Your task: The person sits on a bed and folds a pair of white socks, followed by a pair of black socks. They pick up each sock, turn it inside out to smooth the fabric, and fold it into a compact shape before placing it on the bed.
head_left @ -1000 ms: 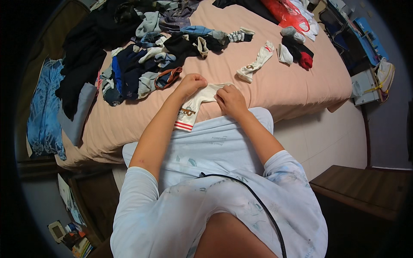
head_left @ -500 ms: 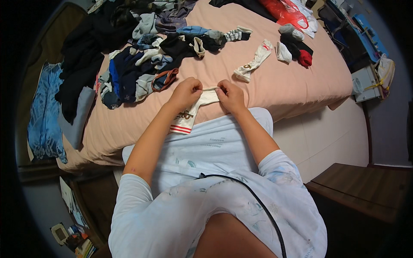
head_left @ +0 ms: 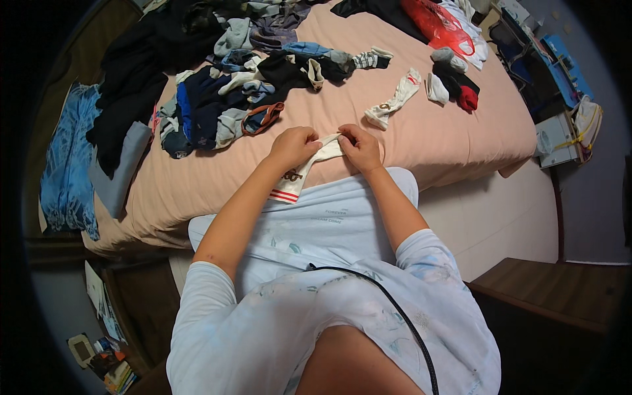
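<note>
A white sock (head_left: 304, 176) with red stripes at its cuff and a brown pattern stretches between my hands at the bed's near edge. The fingers of my left hand (head_left: 293, 147) are closed on the sock's middle part. My right hand (head_left: 361, 149) pinches the toe end. The cuff hangs down beside my left forearm, over my lap. A similar white sock (head_left: 394, 101) lies on the bed just beyond my right hand.
A heap of mixed socks and dark clothes (head_left: 217, 112) covers the bed's left side. Grey, white, black and red socks (head_left: 453, 80) lie in a small group at the right, near a red plastic bag (head_left: 438, 26). The peach bedsheet (head_left: 447, 135) lies under everything.
The sock now slants upward toward my right hand, where its top edge was level before. My hands have shifted slightly; the whole view has moved a little as well.
</note>
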